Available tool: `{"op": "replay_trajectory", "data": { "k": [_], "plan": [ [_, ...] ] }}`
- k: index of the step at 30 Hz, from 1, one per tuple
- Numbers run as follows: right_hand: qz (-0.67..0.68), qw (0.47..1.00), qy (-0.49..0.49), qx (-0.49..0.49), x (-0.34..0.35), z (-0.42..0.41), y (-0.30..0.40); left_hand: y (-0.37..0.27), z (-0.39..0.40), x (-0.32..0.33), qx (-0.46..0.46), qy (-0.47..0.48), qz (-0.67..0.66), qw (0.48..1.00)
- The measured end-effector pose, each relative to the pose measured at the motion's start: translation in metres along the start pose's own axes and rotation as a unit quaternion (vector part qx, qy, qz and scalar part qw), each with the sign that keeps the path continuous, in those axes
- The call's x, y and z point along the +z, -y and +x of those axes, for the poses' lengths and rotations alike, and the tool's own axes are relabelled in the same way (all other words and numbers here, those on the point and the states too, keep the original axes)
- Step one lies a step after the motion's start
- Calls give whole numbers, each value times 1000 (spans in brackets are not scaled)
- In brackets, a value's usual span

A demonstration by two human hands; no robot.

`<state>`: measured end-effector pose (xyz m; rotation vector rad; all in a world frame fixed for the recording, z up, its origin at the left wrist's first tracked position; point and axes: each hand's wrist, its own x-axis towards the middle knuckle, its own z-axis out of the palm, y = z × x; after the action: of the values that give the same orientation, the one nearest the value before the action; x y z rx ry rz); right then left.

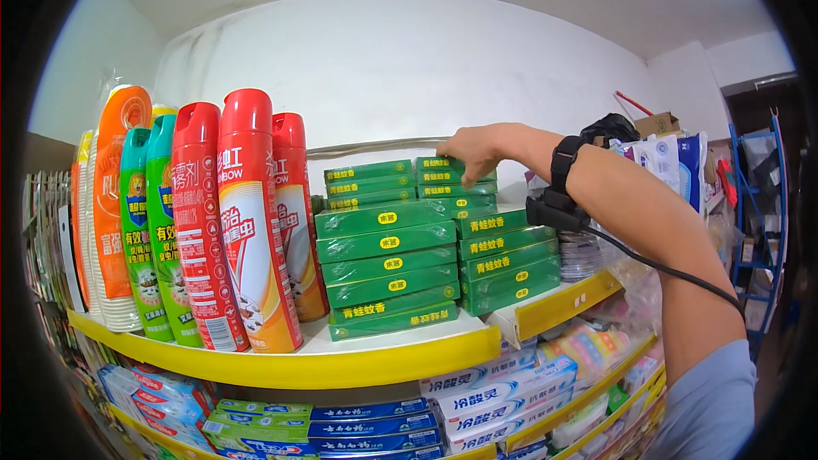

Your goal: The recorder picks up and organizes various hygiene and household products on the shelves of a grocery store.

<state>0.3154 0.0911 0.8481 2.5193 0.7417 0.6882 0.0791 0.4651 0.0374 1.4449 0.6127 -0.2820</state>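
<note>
My right hand (480, 150) reaches in from the right to the rear stack of green mosquito-coil boxes. Its fingers and thumb grip the top box (438, 165) there, the thumb over the front face. In front stand two taller stacks of film-wrapped green boxes, one on the left (387, 255) and one on the right (509, 262). Another short rear stack (369, 182) rises behind the left one. A black strap with a small device and cable (556, 212) is on my right wrist. My left hand is out of view.
Red insecticide spray cans (248, 223) and green spray cans (137, 236) stand left, beside sleeves of paper cups (115, 204). The shelf's yellow front edge (307, 370) runs below. Toothpaste boxes (498, 402) fill the lower shelf. A blue metal rack (757, 223) stands far right.
</note>
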Motion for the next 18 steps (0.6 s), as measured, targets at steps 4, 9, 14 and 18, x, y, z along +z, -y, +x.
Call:
{"op": "replay_trajectory", "data": {
  "k": [4, 9, 14, 18],
  "plan": [
    [-57, 998, -21, -5, 4, 8, 10, 3, -2, 8, -4, 2, -12, 1000],
    [-102, 994, -35, -7, 2, 6, 13, 4, -6, 8, -8, 6, -15, 1000],
    [-92, 995, -44, -9, 4, 7, 10, 1, -10, 7, -5, 5, -20, 1000],
    [-116, 991, -59, -13, 8, 11, 15, 2, -16, 7, -5, 0, -27, 1000]
  ]
}}
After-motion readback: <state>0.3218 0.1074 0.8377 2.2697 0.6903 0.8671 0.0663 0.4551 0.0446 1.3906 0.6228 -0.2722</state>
